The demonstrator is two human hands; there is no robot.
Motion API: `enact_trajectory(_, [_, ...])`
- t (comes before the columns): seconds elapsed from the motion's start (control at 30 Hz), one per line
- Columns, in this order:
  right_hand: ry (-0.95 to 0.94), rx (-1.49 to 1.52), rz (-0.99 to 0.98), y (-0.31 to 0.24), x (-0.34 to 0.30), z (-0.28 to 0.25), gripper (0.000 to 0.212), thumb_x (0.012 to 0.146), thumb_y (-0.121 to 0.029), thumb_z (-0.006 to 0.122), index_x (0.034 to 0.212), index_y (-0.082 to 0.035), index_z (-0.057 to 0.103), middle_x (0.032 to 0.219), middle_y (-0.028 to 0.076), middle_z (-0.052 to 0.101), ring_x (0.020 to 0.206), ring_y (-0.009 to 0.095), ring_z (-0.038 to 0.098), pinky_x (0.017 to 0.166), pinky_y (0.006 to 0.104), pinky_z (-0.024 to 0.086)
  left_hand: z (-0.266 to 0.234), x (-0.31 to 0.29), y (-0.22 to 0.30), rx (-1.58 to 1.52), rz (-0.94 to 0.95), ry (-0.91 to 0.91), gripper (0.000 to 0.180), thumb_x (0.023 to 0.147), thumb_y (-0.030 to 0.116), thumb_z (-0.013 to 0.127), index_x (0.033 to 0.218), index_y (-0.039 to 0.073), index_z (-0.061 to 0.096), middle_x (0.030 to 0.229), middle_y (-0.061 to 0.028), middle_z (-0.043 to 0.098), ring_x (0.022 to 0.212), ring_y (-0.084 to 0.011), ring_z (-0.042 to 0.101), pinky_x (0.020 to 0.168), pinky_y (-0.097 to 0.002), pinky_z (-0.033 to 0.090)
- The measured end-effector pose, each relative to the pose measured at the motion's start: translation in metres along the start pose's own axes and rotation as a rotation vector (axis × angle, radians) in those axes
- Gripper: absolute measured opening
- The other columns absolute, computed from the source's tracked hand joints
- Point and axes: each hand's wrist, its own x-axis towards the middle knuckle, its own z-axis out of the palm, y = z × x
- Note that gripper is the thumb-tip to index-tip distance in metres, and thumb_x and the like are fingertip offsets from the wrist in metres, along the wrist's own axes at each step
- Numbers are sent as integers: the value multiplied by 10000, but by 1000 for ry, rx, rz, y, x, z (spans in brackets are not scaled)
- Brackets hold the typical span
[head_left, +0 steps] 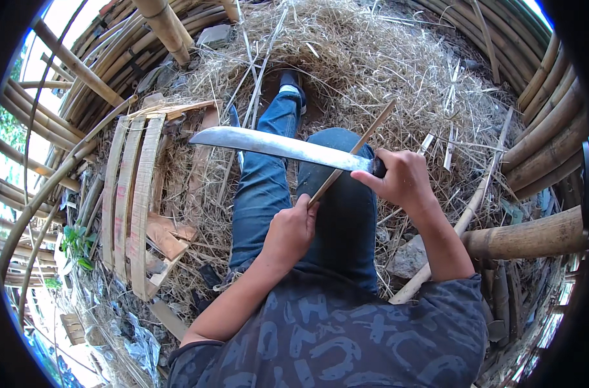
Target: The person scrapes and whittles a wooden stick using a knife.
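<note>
My right hand (398, 178) is closed round the dark handle of a machete (268, 143), whose long blade points left above my thighs. Held in my left hand (291, 231) is a thin bamboo strip (372, 132), gripped near its lower end and slanting up to the right. The blade crosses the strip close to the handle; whether the two touch I cannot tell. Beneath them are my legs in blue jeans (262, 194), the right knee raised under the strip and the left leg stretched forward.
Dry shavings (365, 58) cover the ground ahead. A slatted wooden crate (139, 200) stands at my left. Stacked bamboo poles (546, 136) line the right, with a thick pole (527, 233) jutting in near my right elbow. A rock (409, 257) lies beside my right thigh.
</note>
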Motion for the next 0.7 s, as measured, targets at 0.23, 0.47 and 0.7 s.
enact_trajectory(0.23, [46,-6,-30,12,-6,-7,739,742,-778,560,648,-47,608,538,123,588,517,301,636,492,393,490,0,0,-1,10,9,8,212,984,178,484,913,-20,514,608,-268,547,612,-465,568,528,-546,392])
enact_trajectory(0.47, [31,-36,-15,29,-13,-7,740,745,-784,548,623,-55,525,526,123,531,518,329,597,510,422,462,-2,1,1,57,11,17,235,981,235,499,906,14,514,608,-244,586,605,-444,601,532,-548,450])
enact_trajectory(0.7, [48,-154,-24,52,-35,-20,756,744,-812,510,656,-64,568,520,109,525,507,311,596,499,413,452,-3,-2,1,57,4,7,218,972,210,509,891,8,519,611,-250,569,609,-444,591,539,-545,426])
